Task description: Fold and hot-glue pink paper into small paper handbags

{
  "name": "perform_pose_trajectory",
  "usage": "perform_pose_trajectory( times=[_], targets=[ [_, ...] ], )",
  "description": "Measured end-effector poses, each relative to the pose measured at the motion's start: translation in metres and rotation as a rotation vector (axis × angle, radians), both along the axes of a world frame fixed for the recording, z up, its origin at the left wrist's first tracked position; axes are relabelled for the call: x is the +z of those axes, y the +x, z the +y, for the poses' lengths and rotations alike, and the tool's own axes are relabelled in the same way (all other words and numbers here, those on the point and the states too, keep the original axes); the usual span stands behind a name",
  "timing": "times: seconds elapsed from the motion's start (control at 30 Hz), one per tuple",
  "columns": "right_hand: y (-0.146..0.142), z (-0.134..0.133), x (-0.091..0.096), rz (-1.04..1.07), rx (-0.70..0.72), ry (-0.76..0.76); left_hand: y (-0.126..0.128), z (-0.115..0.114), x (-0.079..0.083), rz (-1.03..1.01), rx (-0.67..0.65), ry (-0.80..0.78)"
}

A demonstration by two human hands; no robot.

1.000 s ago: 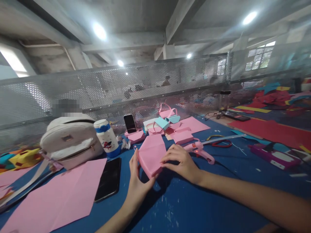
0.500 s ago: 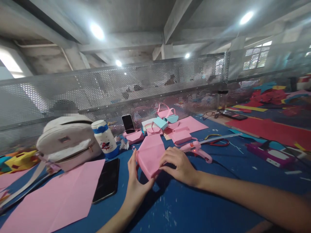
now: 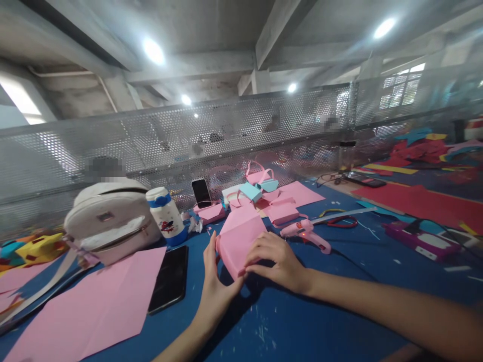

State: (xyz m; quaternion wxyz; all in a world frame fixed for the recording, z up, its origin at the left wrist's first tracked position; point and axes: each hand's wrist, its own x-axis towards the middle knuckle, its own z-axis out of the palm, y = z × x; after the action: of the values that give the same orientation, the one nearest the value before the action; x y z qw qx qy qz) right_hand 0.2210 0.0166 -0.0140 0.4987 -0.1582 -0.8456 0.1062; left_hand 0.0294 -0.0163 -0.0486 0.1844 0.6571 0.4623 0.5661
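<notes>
A pink folded paper box [image 3: 241, 239] with a raised flap is held just above the blue table, between both hands. My left hand [image 3: 219, 291] grips its left side and lower corner, thumb near the bottom edge. With fingers and thumb closed together, my right hand [image 3: 277, 264] pinches the box's right lower edge. To the right of that hand lies a pink glue gun [image 3: 306, 234] with a small lit orange light. Behind the box sit several small pink paper bags, one of them a closed pink pouch [image 3: 283, 211].
At left stand a white backpack [image 3: 113, 221] and a water bottle [image 3: 167, 216]. A black tablet or phone [image 3: 169, 279] lies by a large pink sheet [image 3: 86, 306]. Scissors [image 3: 341, 221], a purple device [image 3: 420, 241] and red paper [image 3: 422, 201] are at right. A perforated metal screen [image 3: 226, 136] runs behind.
Both hands still hold the pink box, which has turned and tilted slightly. My right fingers have shifted a little left along its lower edge. The camera view has moved slightly.
</notes>
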Motion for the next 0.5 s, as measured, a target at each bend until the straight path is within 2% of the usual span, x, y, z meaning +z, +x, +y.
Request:
perform_pose_trajectory(
  times=[0.27, 0.5],
  targets=[
    [-0.0021, -0.0026, -0.0048, -0.038, -0.069, 0.085, 0.0035, -0.0005, -0.0024, 0.092, 0.036, 0.023],
    [-0.0024, -0.003, -0.0001, -0.062, -0.109, 0.158, 0.0043, 0.0003, -0.0032, 0.117, 0.025, -0.056]
  ],
)
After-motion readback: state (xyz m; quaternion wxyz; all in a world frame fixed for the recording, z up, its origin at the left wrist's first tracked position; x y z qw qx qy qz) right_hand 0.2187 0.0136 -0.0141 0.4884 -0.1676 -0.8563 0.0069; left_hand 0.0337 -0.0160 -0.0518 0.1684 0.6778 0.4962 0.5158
